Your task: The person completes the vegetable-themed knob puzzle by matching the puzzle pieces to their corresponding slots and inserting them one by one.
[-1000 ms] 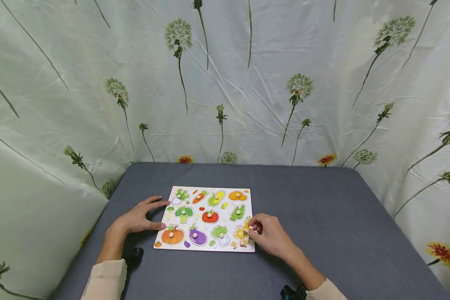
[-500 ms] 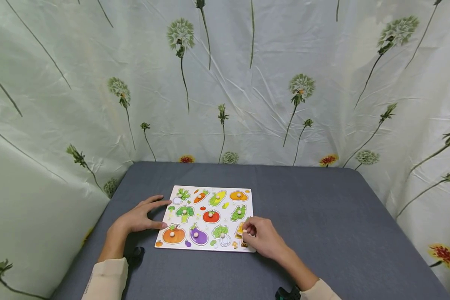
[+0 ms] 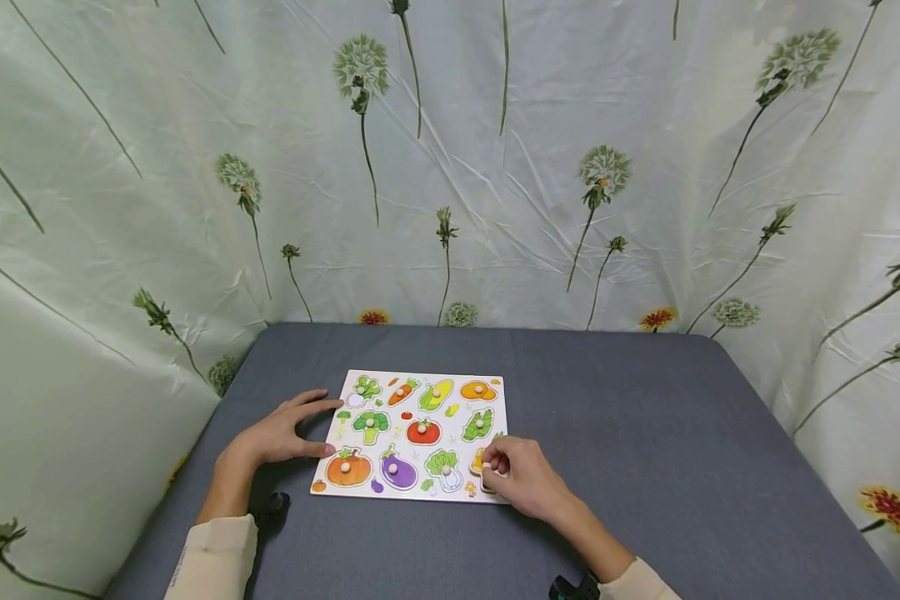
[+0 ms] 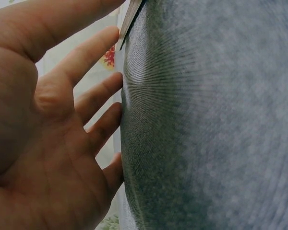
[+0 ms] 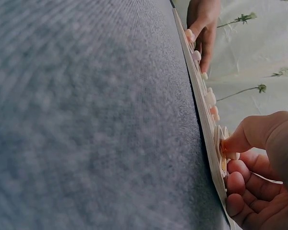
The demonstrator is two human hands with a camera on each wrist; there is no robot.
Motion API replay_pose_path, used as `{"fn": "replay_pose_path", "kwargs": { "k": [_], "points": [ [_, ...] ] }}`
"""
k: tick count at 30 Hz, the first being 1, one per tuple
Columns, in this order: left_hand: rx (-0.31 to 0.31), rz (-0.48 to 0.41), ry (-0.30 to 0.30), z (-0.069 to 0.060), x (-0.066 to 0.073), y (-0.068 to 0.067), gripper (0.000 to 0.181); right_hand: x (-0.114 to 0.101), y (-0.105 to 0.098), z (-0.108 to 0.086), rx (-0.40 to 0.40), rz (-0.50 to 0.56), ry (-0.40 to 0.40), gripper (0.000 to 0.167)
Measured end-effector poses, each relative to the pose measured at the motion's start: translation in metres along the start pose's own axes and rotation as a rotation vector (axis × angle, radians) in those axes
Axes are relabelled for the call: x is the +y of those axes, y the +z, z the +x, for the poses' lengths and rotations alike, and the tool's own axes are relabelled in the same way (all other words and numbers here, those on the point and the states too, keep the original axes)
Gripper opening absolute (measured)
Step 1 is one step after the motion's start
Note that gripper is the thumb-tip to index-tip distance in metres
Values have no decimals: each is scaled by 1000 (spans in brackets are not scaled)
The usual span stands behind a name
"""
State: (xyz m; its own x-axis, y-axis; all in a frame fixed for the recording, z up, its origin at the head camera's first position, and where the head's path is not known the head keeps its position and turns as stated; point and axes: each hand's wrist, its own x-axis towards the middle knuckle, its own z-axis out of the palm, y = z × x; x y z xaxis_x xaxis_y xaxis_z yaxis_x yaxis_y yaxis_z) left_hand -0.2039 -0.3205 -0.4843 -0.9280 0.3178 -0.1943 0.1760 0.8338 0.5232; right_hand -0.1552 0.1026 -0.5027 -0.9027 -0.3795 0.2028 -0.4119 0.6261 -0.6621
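A white peg puzzle board [image 3: 453,429] with knobbed vegetable pieces lies on the dark grey cloth. My left hand [image 3: 281,435] rests at its left edge, thumb and fingers spread and touching the board; the left wrist view shows the palm [image 4: 53,143] and straight fingers. At the lower right corner my right hand [image 3: 525,475] pinches the knob of a yellow mushroom puzzle piece [image 3: 477,461], which the fingers mostly cover in the head view. The right wrist view has the piece [image 5: 224,163] at the board's surface; whether it sits fully in its recess I cannot tell.
Other pieces, such as the tomato [image 3: 423,432], eggplant [image 3: 399,473], pumpkin [image 3: 348,472] and broccoli [image 3: 371,427], lie in the board, their knobs standing up. A flowered curtain [image 3: 525,167] hangs behind the table [image 3: 630,417].
My right hand has moved a little left and down over the lower right corner, onto the mushroom. The left hand stays at the board's left edge.
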Motion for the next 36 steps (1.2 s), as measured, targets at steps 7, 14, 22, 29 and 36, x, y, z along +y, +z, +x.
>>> {"fn": "replay_pose_path", "kwargs": {
  "k": [7,14,22,29,36],
  "points": [
    [-1,3,3,0,0,-1,87,-1,0,-1,-15,3,3,13],
    [-4,-8,5,-2,0,0,87,1,1,-4,-13,-4,-24,12],
    [4,-1,10,-1,0,-2,86,4,3,-4,12,11,-86,7],
    [-12,-21,0,-2,-6,9,86,9,9,-13,-24,65,-38,4],
    [-26,-22,-1,-9,-12,17,85,23,8,-32,-57,266,67,13]
  ]
}}
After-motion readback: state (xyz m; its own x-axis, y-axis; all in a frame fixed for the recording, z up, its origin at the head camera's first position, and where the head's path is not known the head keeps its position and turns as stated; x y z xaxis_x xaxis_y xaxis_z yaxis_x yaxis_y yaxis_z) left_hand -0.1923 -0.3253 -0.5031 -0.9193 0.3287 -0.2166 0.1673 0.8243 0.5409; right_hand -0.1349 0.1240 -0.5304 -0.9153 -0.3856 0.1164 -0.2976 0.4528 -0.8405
